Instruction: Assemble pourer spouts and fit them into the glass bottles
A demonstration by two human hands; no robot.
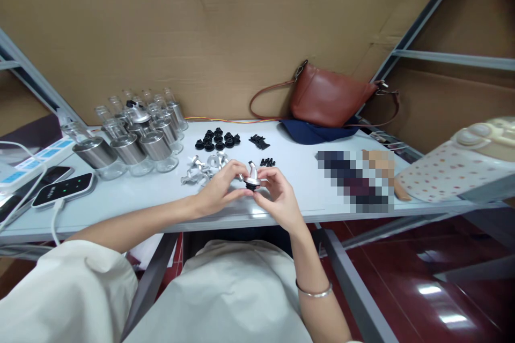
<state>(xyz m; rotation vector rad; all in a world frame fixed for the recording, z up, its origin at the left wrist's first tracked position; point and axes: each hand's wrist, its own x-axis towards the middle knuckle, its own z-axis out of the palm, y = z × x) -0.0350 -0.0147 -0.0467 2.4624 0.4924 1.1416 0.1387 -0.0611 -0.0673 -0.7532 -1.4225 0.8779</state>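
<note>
You have the metal spout (252,176) pinched between both hands just above the near edge of the table (161,193); your left hand (217,188) closes on it from the left with its fingertips curled onto the silver body, and your right hand (277,195) closes on it from the right with thumb and fingers folded in, so neither hand has any open gap to speak of. The spout's long axis stands roughly upright; its bent tube end points up and leans a little away from you and to the left, while its black base faces down, sitting low between your fingertips.

Just beyond the grip and slightly left lies a heap of loose silver spouts (201,167); just beyond it to the right sits a little cluster of small black pieces (267,162); farther out, straight past the grip, are the black stoppers (217,139) and a second black pile (259,142). Well to the left of the grip stand the glass bottles (137,139) in metal sleeves; nearer you on that side lies a dark device (64,188) with a white cable. Far beyond and to the right rests a brown bag (330,97) on a navy cloth (317,131).
</note>
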